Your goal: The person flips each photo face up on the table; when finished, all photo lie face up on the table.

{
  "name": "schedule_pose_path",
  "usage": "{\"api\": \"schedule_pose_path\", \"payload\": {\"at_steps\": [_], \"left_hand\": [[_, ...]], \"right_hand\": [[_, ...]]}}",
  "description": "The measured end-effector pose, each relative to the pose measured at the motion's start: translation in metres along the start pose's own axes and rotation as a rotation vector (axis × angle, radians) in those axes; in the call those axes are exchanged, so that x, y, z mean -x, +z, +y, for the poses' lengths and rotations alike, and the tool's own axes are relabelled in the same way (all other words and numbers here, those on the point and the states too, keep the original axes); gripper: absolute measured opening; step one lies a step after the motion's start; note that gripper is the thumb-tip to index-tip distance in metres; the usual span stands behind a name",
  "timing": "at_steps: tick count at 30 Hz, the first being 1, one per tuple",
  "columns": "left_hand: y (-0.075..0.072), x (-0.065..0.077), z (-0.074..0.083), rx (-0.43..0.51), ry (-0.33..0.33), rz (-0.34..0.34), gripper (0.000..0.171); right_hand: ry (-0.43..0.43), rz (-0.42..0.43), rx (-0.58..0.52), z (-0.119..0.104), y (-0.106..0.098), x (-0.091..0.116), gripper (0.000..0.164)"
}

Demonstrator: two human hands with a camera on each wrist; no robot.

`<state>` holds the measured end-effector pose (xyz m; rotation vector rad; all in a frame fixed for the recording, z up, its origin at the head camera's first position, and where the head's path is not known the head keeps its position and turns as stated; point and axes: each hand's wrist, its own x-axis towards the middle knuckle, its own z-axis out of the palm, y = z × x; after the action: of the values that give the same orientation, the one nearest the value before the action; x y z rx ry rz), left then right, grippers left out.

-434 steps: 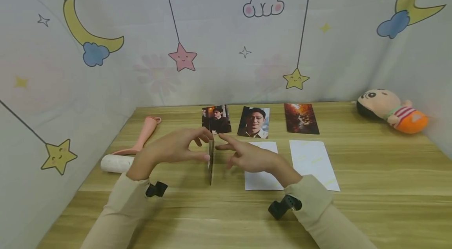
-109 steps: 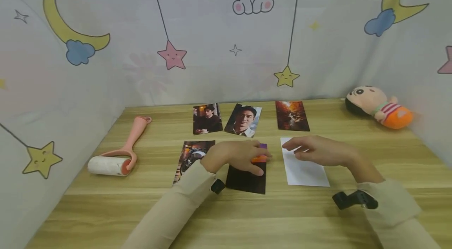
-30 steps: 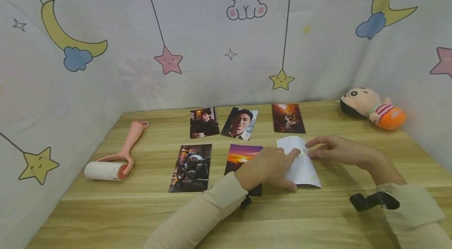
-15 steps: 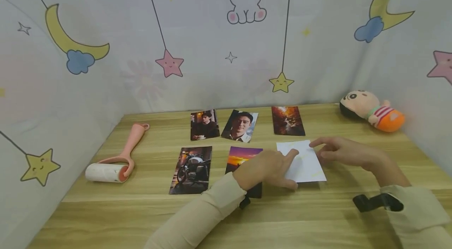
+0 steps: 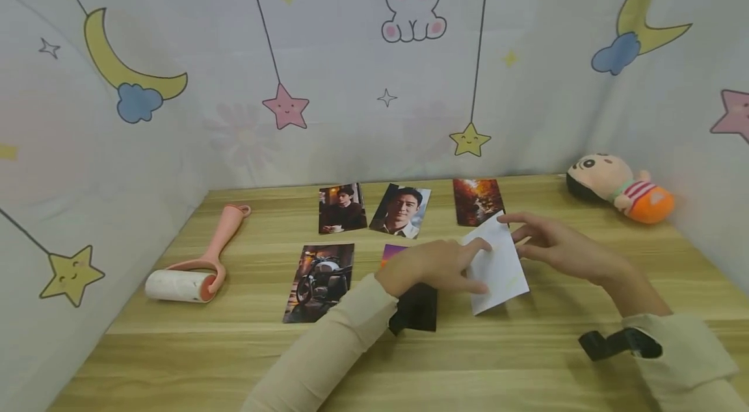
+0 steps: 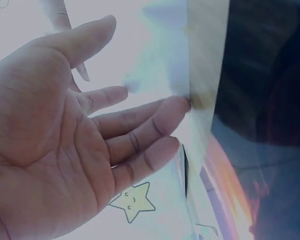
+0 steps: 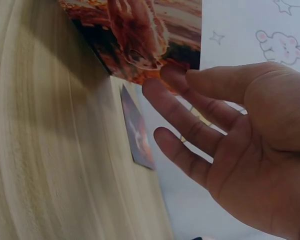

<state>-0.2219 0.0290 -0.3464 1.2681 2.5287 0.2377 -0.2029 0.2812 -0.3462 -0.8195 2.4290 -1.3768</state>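
In the head view a photo print is tilted up off the table, its white back toward me. The right wrist view shows its printed side, an orange furry animal. My right hand pinches the print at its upper right corner with thumb and index finger. The left hand reaches in from the other side, index finger against the white back and thumb by the lower left edge. Beneath the left hand lies a sunset print, partly hidden.
A motorcycle print lies left of the hands. Behind are two portrait prints, one dark and one bright, and an autumn print. A pink-handled roller rests at left, a plush doll at back right.
The white-backed print has gone from lying face down on the table to standing tilted, its right side raised by the right hand. Earlier, the left hand moved from the sunset print to this one.
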Motion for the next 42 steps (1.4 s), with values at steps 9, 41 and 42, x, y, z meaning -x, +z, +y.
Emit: {"api": "schedule_pose_path", "payload": {"at_steps": [9, 41, 42], "left_hand": [[-0.012, 0.002, -0.001, 0.034, 0.17, 0.116, 0.064], [-0.025, 0.009, -0.019, 0.007, 0.22, 0.122, 0.012], [-0.024, 0.008, -0.019, 0.013, 0.215, 0.097, 0.012]], "right_hand": [[0.055, 0.042, -0.042, -0.008, 0.005, -0.003, 0.065], [0.096, -0.287, -0.038, -0.002, 0.009, 0.0, 0.057], [0.095, -0.3, -0.031, -0.002, 0.008, 0.0, 0.055]]}}
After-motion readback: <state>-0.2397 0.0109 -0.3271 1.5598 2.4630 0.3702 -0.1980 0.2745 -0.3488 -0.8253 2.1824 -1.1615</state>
